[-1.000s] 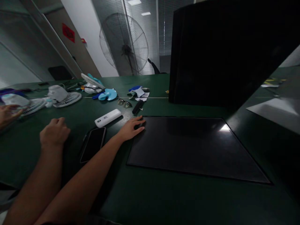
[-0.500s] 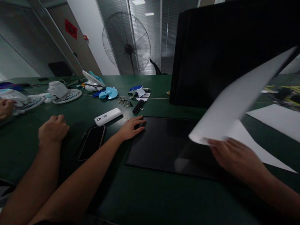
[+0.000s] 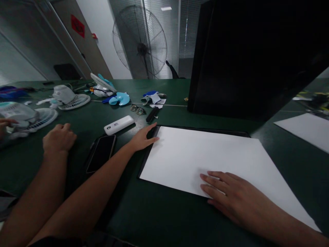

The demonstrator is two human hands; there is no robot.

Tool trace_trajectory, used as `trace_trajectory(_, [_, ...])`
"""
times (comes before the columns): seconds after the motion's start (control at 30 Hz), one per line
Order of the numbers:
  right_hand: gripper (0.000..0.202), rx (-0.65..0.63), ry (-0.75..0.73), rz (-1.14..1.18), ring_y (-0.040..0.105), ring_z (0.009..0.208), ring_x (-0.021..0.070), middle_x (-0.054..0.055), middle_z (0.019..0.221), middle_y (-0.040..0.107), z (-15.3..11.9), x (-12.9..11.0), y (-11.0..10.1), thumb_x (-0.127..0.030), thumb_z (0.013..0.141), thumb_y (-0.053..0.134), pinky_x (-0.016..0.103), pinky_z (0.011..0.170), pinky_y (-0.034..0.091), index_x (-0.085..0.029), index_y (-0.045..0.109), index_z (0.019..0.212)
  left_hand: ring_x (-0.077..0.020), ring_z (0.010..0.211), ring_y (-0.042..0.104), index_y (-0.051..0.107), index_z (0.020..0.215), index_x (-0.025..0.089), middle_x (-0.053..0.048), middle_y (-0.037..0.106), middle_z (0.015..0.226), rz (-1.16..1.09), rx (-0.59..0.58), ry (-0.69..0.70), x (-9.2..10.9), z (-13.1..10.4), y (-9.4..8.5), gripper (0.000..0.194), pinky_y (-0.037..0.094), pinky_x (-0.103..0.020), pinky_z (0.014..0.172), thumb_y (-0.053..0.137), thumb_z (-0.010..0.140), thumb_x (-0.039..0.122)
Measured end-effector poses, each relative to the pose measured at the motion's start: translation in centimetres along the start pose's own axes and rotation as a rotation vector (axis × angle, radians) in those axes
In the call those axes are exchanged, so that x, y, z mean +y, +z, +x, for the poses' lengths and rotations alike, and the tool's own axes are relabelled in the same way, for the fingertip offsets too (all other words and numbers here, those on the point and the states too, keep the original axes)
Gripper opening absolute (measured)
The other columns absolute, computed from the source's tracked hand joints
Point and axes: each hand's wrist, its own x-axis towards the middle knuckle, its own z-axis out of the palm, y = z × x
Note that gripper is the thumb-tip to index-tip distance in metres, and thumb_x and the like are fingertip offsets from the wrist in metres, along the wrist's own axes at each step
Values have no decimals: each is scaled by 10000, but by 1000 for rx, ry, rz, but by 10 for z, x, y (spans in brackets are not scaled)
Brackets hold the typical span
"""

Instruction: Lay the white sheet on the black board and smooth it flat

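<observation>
- Looking down at a dark green table [image 3: 164, 219], where a white sheet [image 3: 205, 154] lies flat on a thin black panel [image 3: 205, 129]. The sheet covers nearly all of the panel, so only the panel's far and left edges show.
- The right hand [image 3: 142, 137] rests open and flat at the far left corner of the panel. Its fingers are stretched out and touch the sheet's corner, gripping nothing.
- The left hand [image 3: 59, 137] sits on the table well to the left of the sheet. It is curled into a loose fist with nothing in it.
- A co-worker's hand [image 3: 231, 195] reaches in from the lower right. Its palm is down and its fingers are spread on the near edge of the sheet.
- A black phone [image 3: 101, 157] lies face up between the person's two forearms.
- Just beyond the phone is a white power bank [image 3: 119, 125]. Further back are a pair of glasses [image 3: 137, 109] and a black pen-like stick [image 3: 152, 114].
- A large dark board [image 3: 252, 58] stands upright behind the sheet and fills the upper right.
- A second white sheet [image 3: 305, 128] lies on the table at the far right.
- Small white fan parts [image 3: 73, 101] and a light blue fan blade [image 3: 119, 99] are scattered across the far left of the table.
- At the left edge, another person's hand [image 3: 5, 123] touches a white fan housing [image 3: 15, 111].
- A tall floor fan [image 3: 140, 41] stands beyond the table.
</observation>
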Motion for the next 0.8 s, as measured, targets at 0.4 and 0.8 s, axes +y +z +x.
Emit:
trace_trajectory(0.4, [555,-214,136,365,437,1535,260,-31,1702,337,0,15,10,-379,1103,469,556,1202,496,-401,387,1651,-342,1509,526,694,1459,218,-101,528,1651,28,-77,145,-5,5,3,508,378,-544,1293,551,1000,386])
trace_trajectory(0.8, [617,-171,244,332,321,1593,331,-9,1735,244,-4,15,24,-523,1099,453,643,1226,427,-424,286,1684,-367,1533,490,668,1496,230,-122,469,1685,65,-102,124,-4,5,6,711,324,-567,1316,539,1007,729])
